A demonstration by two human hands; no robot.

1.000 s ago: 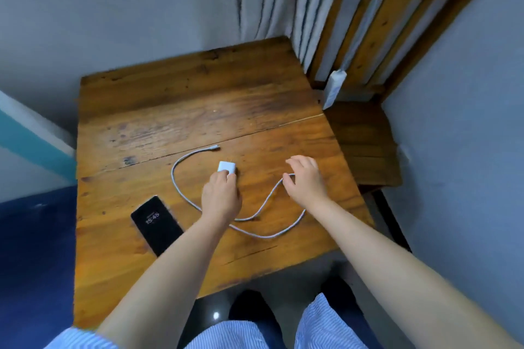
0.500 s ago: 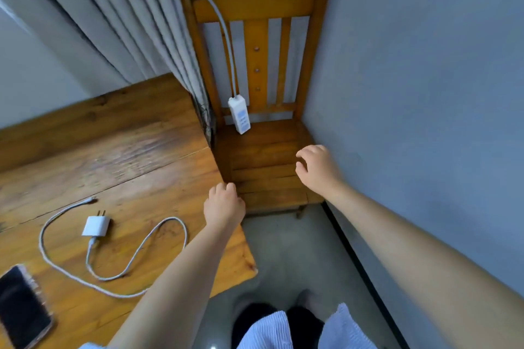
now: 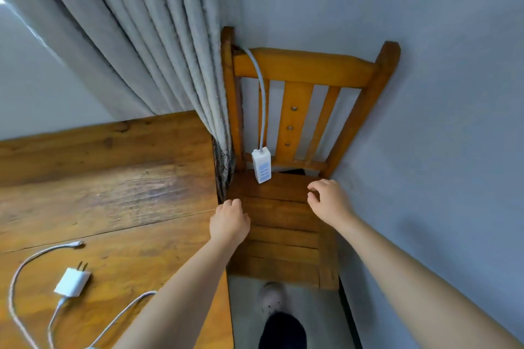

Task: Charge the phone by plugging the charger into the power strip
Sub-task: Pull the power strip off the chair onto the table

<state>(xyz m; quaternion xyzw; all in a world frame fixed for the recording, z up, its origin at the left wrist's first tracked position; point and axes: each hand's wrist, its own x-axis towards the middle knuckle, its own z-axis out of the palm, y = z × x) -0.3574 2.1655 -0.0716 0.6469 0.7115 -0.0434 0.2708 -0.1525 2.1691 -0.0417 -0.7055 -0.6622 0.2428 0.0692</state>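
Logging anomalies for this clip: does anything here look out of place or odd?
The white power strip stands propped on end on the wooden chair, hanging by its cord over the chair's backrest. The white charger plug lies unplugged on the wooden table; both hands are empty.

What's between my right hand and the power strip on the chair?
In the head view, only bare chair seat separates the right hand from the power strip; nothing blocks the way.

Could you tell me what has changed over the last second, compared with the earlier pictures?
Both hands left the table: the left hand let go of the charger, the right hand left the cable, and both now reach, empty, over the chair toward the power strip. The view swung right, so the phone is out of sight. Charger, cable and strip stayed put.
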